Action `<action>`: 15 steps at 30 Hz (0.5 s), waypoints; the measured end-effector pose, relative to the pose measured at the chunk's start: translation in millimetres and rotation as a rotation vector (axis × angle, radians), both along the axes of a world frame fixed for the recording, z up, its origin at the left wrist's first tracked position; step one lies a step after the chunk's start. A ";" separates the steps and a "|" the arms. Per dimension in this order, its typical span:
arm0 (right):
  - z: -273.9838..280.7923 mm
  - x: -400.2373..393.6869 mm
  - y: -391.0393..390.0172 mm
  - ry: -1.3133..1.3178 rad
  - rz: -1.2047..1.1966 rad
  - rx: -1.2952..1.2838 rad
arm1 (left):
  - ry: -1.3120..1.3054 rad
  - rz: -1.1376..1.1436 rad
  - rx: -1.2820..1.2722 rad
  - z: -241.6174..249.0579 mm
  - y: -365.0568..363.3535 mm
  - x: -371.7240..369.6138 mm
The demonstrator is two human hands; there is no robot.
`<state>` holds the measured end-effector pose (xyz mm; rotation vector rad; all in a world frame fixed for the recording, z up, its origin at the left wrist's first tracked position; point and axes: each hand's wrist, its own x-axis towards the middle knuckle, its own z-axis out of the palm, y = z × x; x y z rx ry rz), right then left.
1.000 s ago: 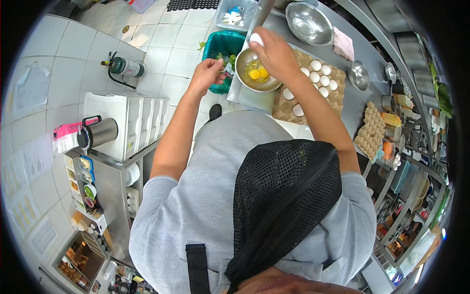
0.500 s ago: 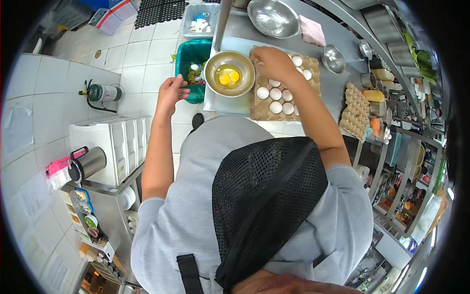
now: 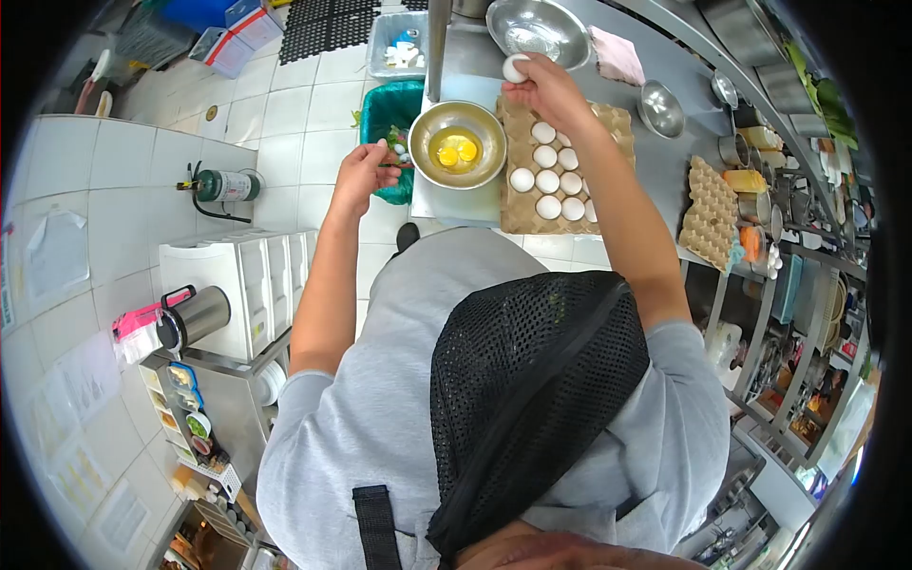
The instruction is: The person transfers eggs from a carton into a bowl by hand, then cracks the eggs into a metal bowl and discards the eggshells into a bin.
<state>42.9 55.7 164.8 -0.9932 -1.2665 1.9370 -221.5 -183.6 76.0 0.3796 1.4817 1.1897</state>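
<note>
A white egg [image 3: 516, 68] is held in the fingers of my right hand [image 3: 549, 93], above the back edge of the egg carton. The cardboard carton [image 3: 518, 211] holds several white eggs [image 3: 547, 181]. To its left, a metal bowl [image 3: 423, 167] contains two yolks [image 3: 457, 153] in clear egg white. My left hand [image 3: 368, 177] hovers left of the bowl, beside the bin, with its fingers apart and nothing visible in it. The bin [image 3: 383, 101], lined with a green bag, holds scraps and bits of shell.
A large steel bowl [image 3: 538, 28], a pink cloth [image 3: 616, 55] and a smaller steel bowl [image 3: 660, 108] stand farther back on the counter. An empty egg tray [image 3: 709, 211] lies at the right. A clear plastic tub [image 3: 397, 57] sits beyond the bin, near a metal post [image 3: 437, 47].
My right hand has lifted an egg from the carton and moved back and up with it. The whole view has shifted slightly to the right.
</note>
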 end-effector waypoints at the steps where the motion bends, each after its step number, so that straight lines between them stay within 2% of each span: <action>1: -3.6 -13.3 9.0 0.014 0.004 0.005 | -0.013 0.007 0.006 1.9 -2.7 -1.6; 3: -11.6 -42.3 26.9 0.064 0.060 -0.130 | 0.009 0.031 0.000 5.3 -11.0 -6.4; 5: -14.9 -73.6 34.2 0.054 0.041 -0.106 | 0.012 0.074 -0.004 8.4 -21.1 -13.9; 8: -16.6 -112.1 34.9 -0.084 -0.188 -0.040 | 0.037 0.144 0.004 13.5 -39.8 -23.5; 9: -17.0 -117.1 32.5 -0.084 -0.173 -0.037 | 0.043 0.173 0.005 13.5 -45.5 -25.6; 11: -17.6 -124.3 25.0 -0.192 0.102 -0.180 | 0.034 0.207 0.003 12.2 -55.2 -28.1; 13: -33.8 -114.8 36.7 -0.108 0.058 -0.255 | 0.020 0.238 -0.002 10.0 -64.3 -31.0; 15: -40.0 -99.4 33.7 0.226 -0.079 -0.396 | -0.001 0.274 0.008 4.4 -73.4 -30.9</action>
